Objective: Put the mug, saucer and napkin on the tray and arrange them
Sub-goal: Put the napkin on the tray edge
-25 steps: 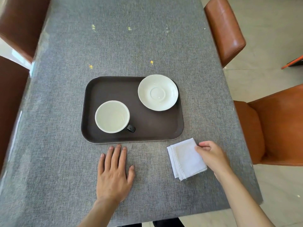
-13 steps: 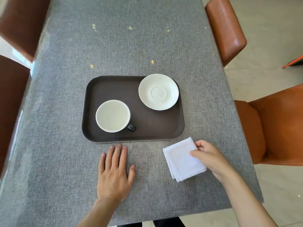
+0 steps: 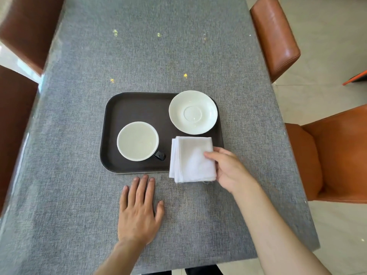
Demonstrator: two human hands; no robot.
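The right hand (image 3: 228, 169) had its grip closed on the right edge of the folded white napkin (image 3: 191, 159), thumb on top and the other fingers hidden under the cloth. The napkin stretched leftward from that grip over the near right corner of the dark brown tray (image 3: 137, 108), its near edge overhanging the tray's rim above the grey surface (image 3: 79, 195); whether it rested on the tray or was held just above it could not be told. Just beyond the napkin, the white saucer (image 3: 193, 112) sat in the far right corner of the tray, its rim reaching the tray's edge. To the napkin's left stood the white mug (image 3: 137, 141), its dark handle (image 3: 159, 155) pointing toward the napkin. The left hand (image 3: 139, 211) lay flat and spread on the surface, holding nothing, fingertips just short of the tray's near rim.
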